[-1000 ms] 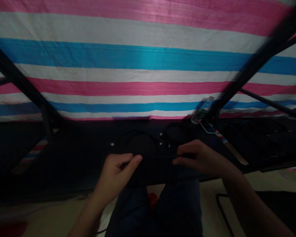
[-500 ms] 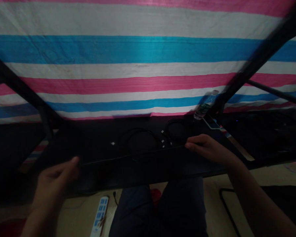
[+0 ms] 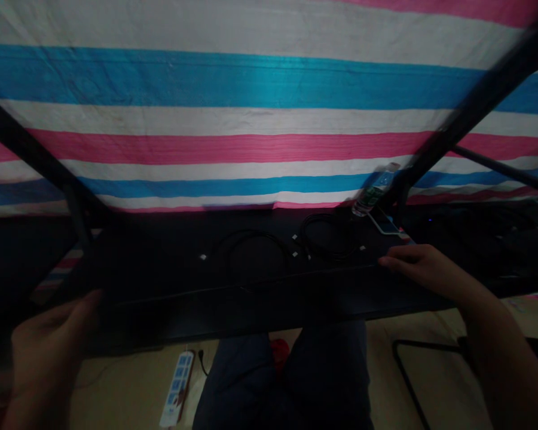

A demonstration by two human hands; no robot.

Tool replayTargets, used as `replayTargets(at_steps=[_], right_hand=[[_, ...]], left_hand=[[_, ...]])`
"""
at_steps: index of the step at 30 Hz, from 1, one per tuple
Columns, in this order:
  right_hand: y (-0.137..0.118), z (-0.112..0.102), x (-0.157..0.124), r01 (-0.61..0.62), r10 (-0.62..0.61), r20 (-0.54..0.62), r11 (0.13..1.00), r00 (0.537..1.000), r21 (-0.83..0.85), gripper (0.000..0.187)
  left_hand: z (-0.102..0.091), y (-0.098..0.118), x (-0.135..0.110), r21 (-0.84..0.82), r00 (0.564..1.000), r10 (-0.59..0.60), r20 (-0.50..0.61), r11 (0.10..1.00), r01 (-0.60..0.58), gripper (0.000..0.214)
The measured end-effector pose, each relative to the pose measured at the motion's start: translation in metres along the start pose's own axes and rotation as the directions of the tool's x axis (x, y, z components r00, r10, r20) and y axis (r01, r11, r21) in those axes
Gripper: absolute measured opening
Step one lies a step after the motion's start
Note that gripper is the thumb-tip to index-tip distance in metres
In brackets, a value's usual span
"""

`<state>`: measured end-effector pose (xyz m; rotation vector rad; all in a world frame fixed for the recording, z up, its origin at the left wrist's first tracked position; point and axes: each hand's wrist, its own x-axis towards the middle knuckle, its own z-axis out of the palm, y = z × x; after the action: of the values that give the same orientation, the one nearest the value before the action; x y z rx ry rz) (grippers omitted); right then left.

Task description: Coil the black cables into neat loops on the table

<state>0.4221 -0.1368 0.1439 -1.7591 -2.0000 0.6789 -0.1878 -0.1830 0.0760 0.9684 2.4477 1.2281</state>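
Note:
A thin black cable (image 3: pixel 246 288) runs nearly straight across the front of the dark table (image 3: pixel 161 263), stretched between my hands. My left hand (image 3: pixel 49 352) grips its left end at the lower left, and my right hand (image 3: pixel 424 266) pinches it at the right. Beyond the cable lie two loose black cable coils (image 3: pixel 251 251) (image 3: pixel 327 236). Several small white cable ends or clips (image 3: pixel 295 254) lie around them. The darkness hides how each hand's fingers sit on the cable.
A plastic water bottle (image 3: pixel 374 190) and a phone (image 3: pixel 382 222) sit at the table's far right. Dark metal bars (image 3: pixel 488 101) cross a striped tarp (image 3: pixel 233 83). Below the table, a white power strip (image 3: pixel 176 389) lies on the floor beside my dark-trousered legs (image 3: pixel 282 382).
My hands have moved apart, the left far out to the left and the right rightward, drawing the cable long and straight. The view has shifted, bringing the power strip into sight.

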Motion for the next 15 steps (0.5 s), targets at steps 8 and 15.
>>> replayTargets(at_steps=[8, 15], right_hand=[[0.013, -0.012, 0.000, 0.076, -0.120, -0.241, 0.980, 0.963, -0.184, 0.043], [0.047, -0.002, 0.005, 0.083, -0.140, -0.267, 0.973, 0.954, -0.215, 0.035]], left_hand=[[0.011, 0.010, 0.004, 0.122, 0.997, -0.009, 0.071, 0.993, 0.000, 0.012], [0.020, 0.012, -0.004, 0.185, 0.984, 0.086, 0.155, 0.976, -0.115, 0.012]])
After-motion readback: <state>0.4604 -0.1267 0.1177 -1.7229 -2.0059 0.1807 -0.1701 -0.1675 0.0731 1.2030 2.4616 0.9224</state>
